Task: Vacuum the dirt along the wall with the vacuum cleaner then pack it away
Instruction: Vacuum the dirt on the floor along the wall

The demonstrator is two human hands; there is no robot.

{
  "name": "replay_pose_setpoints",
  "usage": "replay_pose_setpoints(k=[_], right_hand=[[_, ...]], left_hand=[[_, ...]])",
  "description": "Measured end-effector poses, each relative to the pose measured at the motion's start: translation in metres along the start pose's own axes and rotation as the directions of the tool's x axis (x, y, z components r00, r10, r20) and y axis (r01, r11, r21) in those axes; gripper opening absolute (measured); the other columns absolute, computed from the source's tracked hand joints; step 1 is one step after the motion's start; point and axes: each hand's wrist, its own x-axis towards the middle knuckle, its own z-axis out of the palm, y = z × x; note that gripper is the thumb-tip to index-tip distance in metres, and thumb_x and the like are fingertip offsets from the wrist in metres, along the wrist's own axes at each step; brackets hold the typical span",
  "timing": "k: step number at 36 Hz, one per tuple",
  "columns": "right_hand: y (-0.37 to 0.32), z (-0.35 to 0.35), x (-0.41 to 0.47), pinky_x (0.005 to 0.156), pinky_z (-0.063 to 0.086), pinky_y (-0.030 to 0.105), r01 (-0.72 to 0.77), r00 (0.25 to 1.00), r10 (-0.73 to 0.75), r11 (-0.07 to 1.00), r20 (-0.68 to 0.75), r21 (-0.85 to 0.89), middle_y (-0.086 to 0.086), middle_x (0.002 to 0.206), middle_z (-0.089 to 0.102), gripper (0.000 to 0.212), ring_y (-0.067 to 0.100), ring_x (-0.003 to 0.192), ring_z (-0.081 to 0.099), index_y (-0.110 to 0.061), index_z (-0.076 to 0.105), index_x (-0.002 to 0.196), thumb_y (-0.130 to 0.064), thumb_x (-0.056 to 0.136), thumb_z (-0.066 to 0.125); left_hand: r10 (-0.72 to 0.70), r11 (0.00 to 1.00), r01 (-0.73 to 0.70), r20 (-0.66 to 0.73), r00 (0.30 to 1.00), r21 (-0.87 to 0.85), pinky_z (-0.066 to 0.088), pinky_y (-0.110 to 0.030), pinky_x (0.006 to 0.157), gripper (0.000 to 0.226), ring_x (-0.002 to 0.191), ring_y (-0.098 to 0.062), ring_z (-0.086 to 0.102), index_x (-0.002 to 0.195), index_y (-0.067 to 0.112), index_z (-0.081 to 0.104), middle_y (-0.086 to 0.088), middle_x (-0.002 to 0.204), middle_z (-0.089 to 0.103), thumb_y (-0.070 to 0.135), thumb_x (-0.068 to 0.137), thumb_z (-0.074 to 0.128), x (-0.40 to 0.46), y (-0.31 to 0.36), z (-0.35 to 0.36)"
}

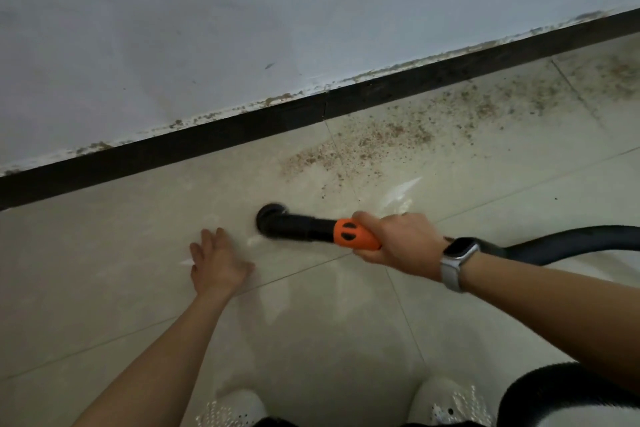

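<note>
My right hand (398, 241), with a watch on its wrist, grips the orange handle (353, 234) of the vacuum cleaner's black nozzle (277, 222), whose round head touches the floor tile. A black hose (571, 239) runs off to the right from the handle. My left hand (216, 260) rests flat on the tile with straight fingers, just left of the nozzle head. Brown dirt (381, 139) lies scattered on the floor along the dark skirting board (242, 130), to the right of the nozzle and beyond it.
A pale wall (242, 28) rises above the skirting, with crumbs of dirt on the skirting's top edge. My two white shoes (239, 409) show at the bottom edge. A dark rounded object (554, 392) sits at the bottom right.
</note>
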Motion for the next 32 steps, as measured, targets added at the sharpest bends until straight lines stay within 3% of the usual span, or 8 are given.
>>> replay_pose_setpoints(k=[4, 7, 11, 17, 20, 25, 29, 32], right_hand=[[-0.016, 0.003, 0.015, 0.063, 0.046, 0.029, 0.047, 0.998, -0.05, 0.996, 0.037, 0.079, 0.0, 0.09, 0.065, 0.049, 0.021, 0.071, 0.059, -0.027, 0.039, 0.132, -0.054, 0.093, 0.048], [0.001, -0.007, 0.03, 0.059, 0.037, 0.026, -0.073, 0.997, 0.076, 0.99, -0.025, 0.119, -0.003, 0.082, 0.053, 0.048, 0.018, 0.065, 0.05, -0.026, 0.04, 0.131, -0.052, 0.093, 0.051], [0.024, -0.014, 0.029, 0.061, 0.035, 0.027, -0.186, 0.977, 0.197, 0.974, -0.078, 0.128, -0.002, 0.081, 0.052, 0.048, 0.021, 0.066, 0.048, -0.027, 0.041, 0.13, -0.053, 0.091, 0.053], [0.039, 0.009, -0.017, 0.066, 0.038, 0.025, 0.06, 0.982, -0.071, 0.996, 0.172, 0.072, 0.001, 0.099, 0.068, 0.054, 0.022, 0.083, 0.065, -0.033, 0.039, 0.135, -0.057, 0.089, 0.053], [0.059, 0.011, -0.038, 0.068, 0.037, 0.025, 0.032, 0.972, -0.048, 0.997, 0.232, 0.07, -0.001, 0.102, 0.068, 0.054, 0.021, 0.089, 0.065, -0.036, 0.039, 0.134, -0.059, 0.087, 0.053], [0.1, 0.006, -0.071, 0.074, 0.046, 0.029, -0.076, 0.978, 0.082, 0.996, 0.191, -0.041, -0.001, 0.099, 0.069, 0.053, 0.023, 0.09, 0.066, -0.034, 0.043, 0.127, -0.065, 0.085, 0.052], [0.098, 0.015, -0.091, 0.068, 0.041, 0.025, 0.055, 0.968, -0.034, 0.996, 0.247, -0.076, -0.005, 0.094, 0.068, 0.053, 0.02, 0.083, 0.065, -0.033, 0.044, 0.122, -0.07, 0.084, 0.047], [0.088, 0.027, -0.097, 0.072, 0.045, 0.029, 0.179, 0.926, -0.156, 0.983, 0.345, -0.038, -0.003, 0.097, 0.068, 0.056, 0.022, 0.084, 0.064, -0.032, 0.045, 0.122, -0.072, 0.083, 0.047]], left_hand=[[0.018, 0.999, -0.022, -0.086, 0.996, -0.048, 0.022, -0.044, 0.116, 0.09, 0.147, -0.028, 0.002, 0.151, 0.014, 0.02, -0.007, 0.161, 0.005, 0.035, 0.081, 0.072, -0.007, -0.011, 0.01], [0.01, 1.0, -0.011, -0.092, 0.996, -0.011, 0.024, -0.043, 0.114, 0.091, 0.147, -0.026, 0.003, 0.15, 0.015, 0.021, -0.006, 0.161, 0.005, 0.04, 0.079, 0.073, -0.009, -0.017, 0.011], [0.003, 1.0, -0.002, -0.078, 0.997, 0.021, 0.031, -0.048, 0.11, 0.087, 0.145, -0.027, 0.009, 0.144, 0.016, 0.027, -0.006, 0.158, 0.01, 0.041, 0.075, 0.074, -0.005, -0.016, 0.01], [-0.051, 0.999, 0.05, -0.047, 0.998, -0.011, 0.026, -0.049, 0.113, 0.089, 0.146, -0.029, 0.003, 0.15, 0.014, 0.018, -0.004, 0.16, 0.002, 0.031, 0.081, 0.073, -0.005, -0.004, 0.012], [-0.037, 0.999, 0.036, -0.073, 0.997, -0.016, 0.027, -0.05, 0.112, 0.081, 0.145, -0.029, 0.006, 0.147, 0.015, 0.026, -0.004, 0.159, 0.007, 0.03, 0.081, 0.071, -0.007, 0.003, 0.014], [0.087, 0.996, -0.085, -0.087, 0.992, 0.028, 0.032, -0.051, 0.108, 0.071, 0.142, -0.033, 0.015, 0.139, 0.015, 0.036, -0.009, 0.154, 0.02, 0.034, 0.079, 0.071, -0.016, 0.019, 0.023], [0.188, 0.978, -0.185, -0.024, 0.982, 0.094, 0.02, -0.047, 0.116, 0.084, 0.147, -0.03, 0.001, 0.151, 0.019, 0.019, -0.008, 0.161, 0.003, 0.039, 0.085, 0.067, -0.024, 0.034, 0.03], [0.223, 0.964, -0.224, 0.019, 0.975, 0.141, 0.017, -0.049, 0.116, 0.086, 0.147, -0.03, -0.002, 0.152, 0.022, 0.016, -0.007, 0.161, -0.002, 0.043, 0.085, 0.066, -0.029, 0.045, 0.034]])
